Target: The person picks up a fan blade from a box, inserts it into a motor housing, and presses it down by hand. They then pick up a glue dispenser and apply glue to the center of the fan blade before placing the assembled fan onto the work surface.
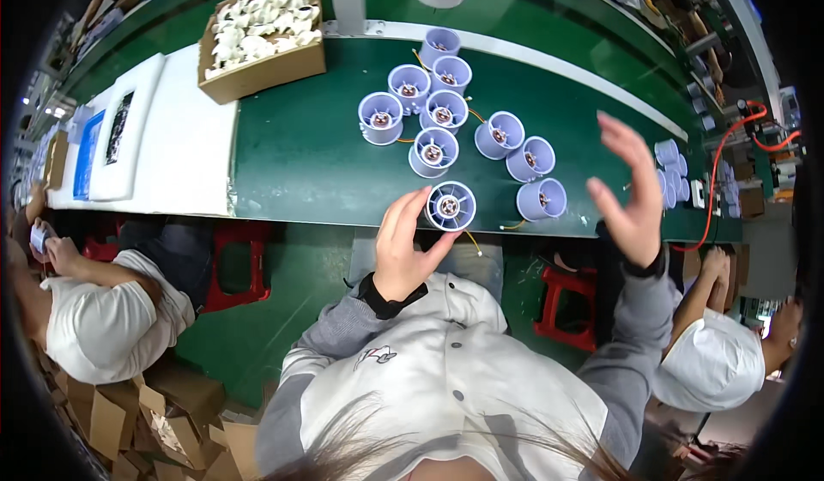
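Note:
My left hand (400, 248) grips a lavender cylindrical motor housing (466, 220) at the table's near edge, thumb and fingers on its sides. Radial ribs and a coppery centre show inside it, and a thin yellow wire (474, 242) with a small white plug hangs below. My right hand (633, 206) is raised over the right part of the table, its fingers spread and nothing in it. Nearest to it among the loose pieces is a similar housing (534, 207). Several more housings (429, 169) stand on the green table (300, 151) in front of me, open ends up.
A cardboard box (266, 71) of white plastic parts stands at the far left, beside a white sheet (193, 155). More housings (669, 181) and an orange-red hose (716, 168) are at the right. Other people sit left and right; red stools (236, 266) flank me.

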Demonstrator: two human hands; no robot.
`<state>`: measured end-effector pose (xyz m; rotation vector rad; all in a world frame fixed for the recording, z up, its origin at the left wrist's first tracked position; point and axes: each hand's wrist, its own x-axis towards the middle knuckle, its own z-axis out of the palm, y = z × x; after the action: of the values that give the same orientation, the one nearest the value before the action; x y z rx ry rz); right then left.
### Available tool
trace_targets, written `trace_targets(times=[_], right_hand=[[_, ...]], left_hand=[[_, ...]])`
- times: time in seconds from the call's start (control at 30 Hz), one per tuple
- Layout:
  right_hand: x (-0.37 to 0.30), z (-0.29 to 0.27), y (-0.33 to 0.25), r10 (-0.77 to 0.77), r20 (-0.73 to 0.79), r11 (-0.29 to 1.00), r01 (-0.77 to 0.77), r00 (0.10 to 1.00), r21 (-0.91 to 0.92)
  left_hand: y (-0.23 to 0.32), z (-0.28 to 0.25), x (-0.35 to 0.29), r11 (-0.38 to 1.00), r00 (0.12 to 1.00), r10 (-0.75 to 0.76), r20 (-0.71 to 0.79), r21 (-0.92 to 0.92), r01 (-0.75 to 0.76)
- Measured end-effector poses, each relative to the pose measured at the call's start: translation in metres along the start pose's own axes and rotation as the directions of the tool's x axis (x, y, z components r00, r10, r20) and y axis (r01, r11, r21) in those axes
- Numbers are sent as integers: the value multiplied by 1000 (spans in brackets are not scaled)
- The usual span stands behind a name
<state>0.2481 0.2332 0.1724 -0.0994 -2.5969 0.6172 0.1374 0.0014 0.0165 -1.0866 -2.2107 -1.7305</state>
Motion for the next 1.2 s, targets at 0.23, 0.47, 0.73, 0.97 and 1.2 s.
trace_targets(times=[0.23,0.47,0.73,0.97,1.2], right_hand=[[0,48,-92,-444,323,884,349,836,311],[90,189,-243,-765,153,644,749,626,156],[153,275,-311,-462,132,882,439,877,173],[330,312,-136,97,127,945,-51,987,-322],[325,364,-138,119,238,941,-33,964,-337]], left_hand=[[-41,-50,19,996,988,-48,-144,63,58],[-68,-53,38,985,988,-152,-17,81,153],[-85,-43,36,995,999,-15,-44,95,20],[-90,-37,26,877,980,-146,137,-440,193],[-115,-31,1,868,980,-154,122,-457,193]])
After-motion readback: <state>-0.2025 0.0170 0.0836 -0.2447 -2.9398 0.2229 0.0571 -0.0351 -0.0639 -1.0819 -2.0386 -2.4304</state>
